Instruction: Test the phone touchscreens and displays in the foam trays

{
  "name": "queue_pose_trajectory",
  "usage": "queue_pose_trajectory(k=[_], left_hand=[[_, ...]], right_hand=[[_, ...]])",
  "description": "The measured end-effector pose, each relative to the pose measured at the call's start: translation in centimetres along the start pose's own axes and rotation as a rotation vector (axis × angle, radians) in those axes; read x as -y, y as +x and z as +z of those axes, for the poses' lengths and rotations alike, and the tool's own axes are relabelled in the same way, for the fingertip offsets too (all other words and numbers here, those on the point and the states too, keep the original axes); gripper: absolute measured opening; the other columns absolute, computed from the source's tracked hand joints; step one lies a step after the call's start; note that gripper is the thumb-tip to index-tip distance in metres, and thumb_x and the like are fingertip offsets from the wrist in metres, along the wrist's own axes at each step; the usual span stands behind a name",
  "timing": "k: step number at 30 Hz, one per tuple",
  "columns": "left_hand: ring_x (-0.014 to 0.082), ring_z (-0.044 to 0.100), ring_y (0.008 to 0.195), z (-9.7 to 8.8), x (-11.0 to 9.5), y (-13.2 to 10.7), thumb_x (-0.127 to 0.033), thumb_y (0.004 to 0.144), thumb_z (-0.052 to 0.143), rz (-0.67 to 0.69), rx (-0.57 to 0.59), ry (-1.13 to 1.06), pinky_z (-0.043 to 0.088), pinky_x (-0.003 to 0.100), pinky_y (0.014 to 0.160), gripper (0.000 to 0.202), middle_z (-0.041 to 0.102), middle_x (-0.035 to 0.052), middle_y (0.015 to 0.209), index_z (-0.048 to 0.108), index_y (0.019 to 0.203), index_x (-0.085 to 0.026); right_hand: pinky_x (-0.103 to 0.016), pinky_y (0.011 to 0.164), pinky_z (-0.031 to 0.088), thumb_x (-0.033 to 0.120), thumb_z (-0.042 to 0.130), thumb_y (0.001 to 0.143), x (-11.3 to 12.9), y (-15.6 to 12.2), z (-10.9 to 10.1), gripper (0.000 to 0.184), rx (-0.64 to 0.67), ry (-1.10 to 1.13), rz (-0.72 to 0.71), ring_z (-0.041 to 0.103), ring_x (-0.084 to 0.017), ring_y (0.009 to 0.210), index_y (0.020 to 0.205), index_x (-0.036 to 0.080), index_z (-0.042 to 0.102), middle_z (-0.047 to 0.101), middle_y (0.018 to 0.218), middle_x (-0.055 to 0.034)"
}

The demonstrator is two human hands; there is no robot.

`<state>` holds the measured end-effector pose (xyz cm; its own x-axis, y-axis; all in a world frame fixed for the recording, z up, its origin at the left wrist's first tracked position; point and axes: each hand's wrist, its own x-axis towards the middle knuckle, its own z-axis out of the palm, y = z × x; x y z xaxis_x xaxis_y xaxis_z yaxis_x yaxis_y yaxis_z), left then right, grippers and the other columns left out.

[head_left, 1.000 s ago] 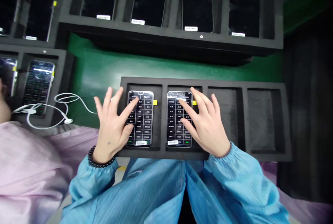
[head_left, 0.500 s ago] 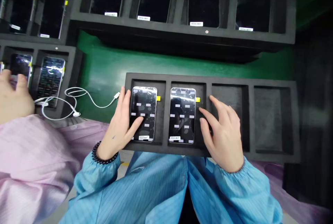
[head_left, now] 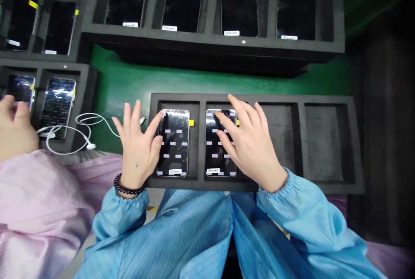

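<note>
Head view: left hand [head_left: 138,149] low beside the left phone [head_left: 173,149], fingers [head_left: 127,117] spread wide and mostly off to the left of it, only the tips of thumb and forefinger at the phone's left edge, no grip showing. Right hand [head_left: 251,145] spread over the right phone [head_left: 220,153], fingertips [head_left: 220,117] on the glass at its far end, fingers well apart, nothing pinched or lifted. Both phones face up and side by side in the two left compartments of a black foam tray [head_left: 253,99], small white labels across each screen, a yellow tab [head_left: 191,122] just right of the left phone. Two more compartments to the right. Tray on a green table [head_left: 129,76]. Farther off, a second foam tray [head_left: 210,39] holding dark phones. At the near left, a co-worker's hand [head_left: 17,130] over a phone [head_left: 21,91] in a third tray [head_left: 65,66], a pink sleeve [head_left: 39,192] below, white earphones [head_left: 87,119] just beside. Beaded bracelet [head_left: 128,188] on the left wrist, blue sleeves [head_left: 119,214] on both arms.
</note>
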<state>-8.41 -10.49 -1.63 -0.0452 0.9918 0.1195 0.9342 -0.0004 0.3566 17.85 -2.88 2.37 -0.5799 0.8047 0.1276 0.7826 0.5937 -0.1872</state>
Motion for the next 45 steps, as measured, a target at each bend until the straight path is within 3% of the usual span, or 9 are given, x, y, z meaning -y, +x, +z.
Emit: queue_pose_trajectory(k=[4,10,16,19,25,34,39,42,45], left_hand=[[0.0375,-0.001,0.161,-0.3,-0.2,0.1,-0.050,0.106,0.024,-0.002,0.050,0.027,-0.007,0.062,0.130,0.054,-0.007,-0.0150,0.172,0.037,0.156,-0.038],[0.0392,0.001,0.161,-0.3,-0.5,1.1,-0.053,0.105,0.026,0.114,0.061,0.023,-0.004,0.074,0.125,0.056,0.004,0.0033,0.174,0.043,0.155,-0.033],[0.0380,0.001,0.161,-0.5,-0.9,1.5,-0.053,0.105,0.025,0.139,0.088,-0.015,-0.004,0.074,0.123,0.059,0.009,0.0118,0.173,0.039,0.157,-0.028],[0.0383,0.001,0.161,-0.6,-1.1,1.7,-0.054,0.105,0.024,0.174,0.093,-0.031,-0.005,0.075,0.122,0.059,0.008,0.0099,0.173,0.037,0.158,-0.031],[0.0381,0.001,0.161,-0.6,-1.5,2.1,-0.055,0.104,0.025,0.191,0.127,-0.015,-0.006,0.074,0.123,0.059,0.005,0.0061,0.174,0.040,0.156,-0.033],[0.0414,0.004,0.160,-0.4,-1.5,2.1,-0.054,0.104,0.029,0.205,0.169,-0.005,-0.005,0.077,0.122,0.056,0.004,0.0031,0.174,0.039,0.156,-0.037],[0.0390,0.004,0.161,-2.0,-1.5,0.3,-0.054,0.104,0.021,0.162,0.066,-0.042,-0.006,0.074,0.126,0.055,0.004,-0.0080,0.174,0.026,0.159,-0.047],[0.0417,0.007,0.160,-2.5,-1.2,-1.2,-0.051,0.105,0.019,0.125,0.058,-0.032,-0.004,0.077,0.126,0.052,0.006,-0.0130,0.173,0.028,0.156,-0.054],[0.0447,0.009,0.159,-2.4,-0.7,-2.3,-0.051,0.105,0.020,0.101,0.059,-0.033,-0.003,0.080,0.124,0.051,0.008,-0.0137,0.172,0.030,0.154,-0.055]], right_hand=[[-0.066,0.121,0.030,0.032,0.043,0.105,0.3,0.9,0.6,0.042,0.098,0.013,-0.041,0.044,-0.034,0.146,0.141,0.017,0.058,0.038,0.164,-0.0206],[-0.068,0.122,0.027,0.035,0.042,0.105,-0.3,-0.2,0.5,0.044,0.029,0.023,0.012,0.044,-0.034,0.145,0.144,0.018,0.055,0.038,0.164,-0.0197],[-0.069,0.120,0.028,0.037,0.044,0.105,-1.0,-1.0,1.0,0.047,0.028,-0.010,0.034,0.045,-0.035,0.144,0.148,0.020,0.051,0.037,0.164,-0.0213],[-0.070,0.120,0.027,0.040,0.044,0.105,-1.2,-1.2,1.0,0.047,0.054,-0.014,0.033,0.044,-0.035,0.146,0.146,0.020,0.052,0.035,0.165,-0.0217],[-0.066,0.124,0.024,0.042,0.040,0.105,-1.8,-2.1,0.0,0.052,-0.037,0.010,0.133,0.044,-0.033,0.145,0.151,0.018,0.044,0.038,0.164,-0.0192],[-0.071,0.121,0.027,0.040,0.041,0.105,-2.1,-2.2,0.4,0.046,0.047,-0.019,0.118,0.044,-0.036,0.145,0.141,0.017,0.058,0.038,0.164,-0.0212],[-0.068,0.123,0.024,0.037,0.047,0.104,-2.2,-3.8,-0.2,0.038,-0.036,0.007,0.024,0.047,-0.032,0.143,0.135,0.023,0.063,0.044,0.162,-0.0155],[-0.070,0.123,0.024,0.035,0.049,0.104,-2.0,-4.5,-0.1,0.034,0.006,0.017,-0.019,0.049,-0.032,0.141,0.129,0.021,0.066,0.046,0.160,-0.0163],[-0.070,0.122,0.026,0.035,0.050,0.103,-1.6,-4.2,0.4,0.039,0.020,0.027,-0.045,0.048,-0.032,0.142,0.138,0.022,0.061,0.044,0.161,-0.0171]])
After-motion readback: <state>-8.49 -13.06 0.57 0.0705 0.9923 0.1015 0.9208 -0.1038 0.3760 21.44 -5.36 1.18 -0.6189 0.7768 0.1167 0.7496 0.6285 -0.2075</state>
